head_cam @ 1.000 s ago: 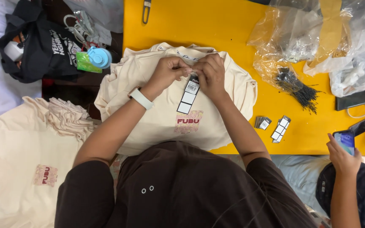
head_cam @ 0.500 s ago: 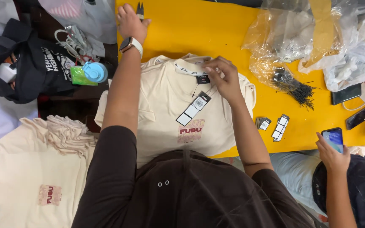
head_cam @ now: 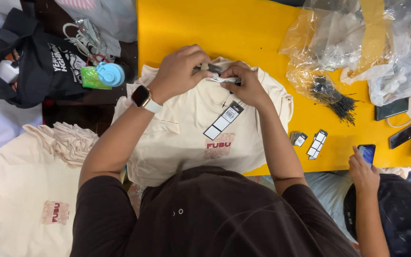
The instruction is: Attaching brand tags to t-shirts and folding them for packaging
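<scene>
Centrally, on the yellow table (head_cam: 177,43), the left hand (head_cam: 179,69) clamps a dark tool (head_cam: 204,69) at the shirt (head_cam: 181,138) collar while the right hand (head_cam: 246,83) pinches the neck label (head_cam: 222,80) steady, hang tag (head_cam: 223,120) dangling below.

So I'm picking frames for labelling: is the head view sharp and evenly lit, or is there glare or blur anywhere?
Head view: soft, even light, only faint shadows under both hands on the cream shirt; the clear plastic bags show pale glare; left hand and right hand are sharp; frame edges bow slightly.
</scene>
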